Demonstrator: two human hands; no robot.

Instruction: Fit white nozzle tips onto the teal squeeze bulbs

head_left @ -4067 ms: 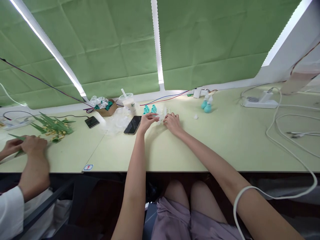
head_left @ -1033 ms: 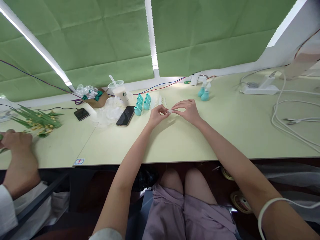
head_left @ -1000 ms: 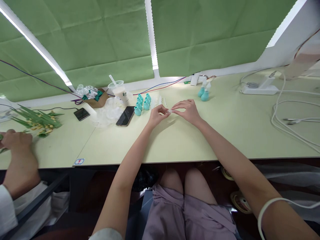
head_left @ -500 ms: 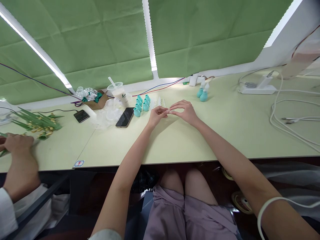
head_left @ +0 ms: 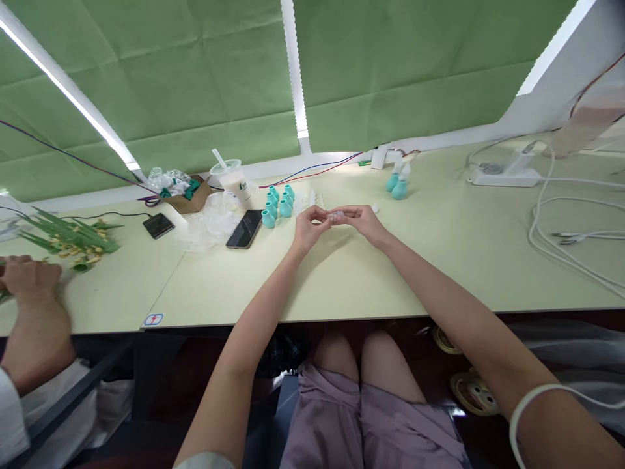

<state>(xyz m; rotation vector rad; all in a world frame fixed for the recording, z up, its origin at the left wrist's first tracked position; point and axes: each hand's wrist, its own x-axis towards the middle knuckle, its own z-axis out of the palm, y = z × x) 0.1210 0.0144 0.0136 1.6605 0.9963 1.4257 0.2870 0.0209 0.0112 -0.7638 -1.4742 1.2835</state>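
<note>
Head view: left fingers [head_left: 319, 212] and right fingers [head_left: 351, 210] pinch a clear piece [head_left: 336, 216] between them.

White glare between green blinds [head_left: 415, 78], soft shadows on the table [head_left: 381, 286], wide-angle stretch at edges.

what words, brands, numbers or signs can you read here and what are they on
No words or numbers are legible.
Drink cup: dark print, too small and blurred to read.
Sticker by the table's front edge: red mark in a blue frame, perhaps a lightning bolt.
Clear piece: no lettering visible.
</note>
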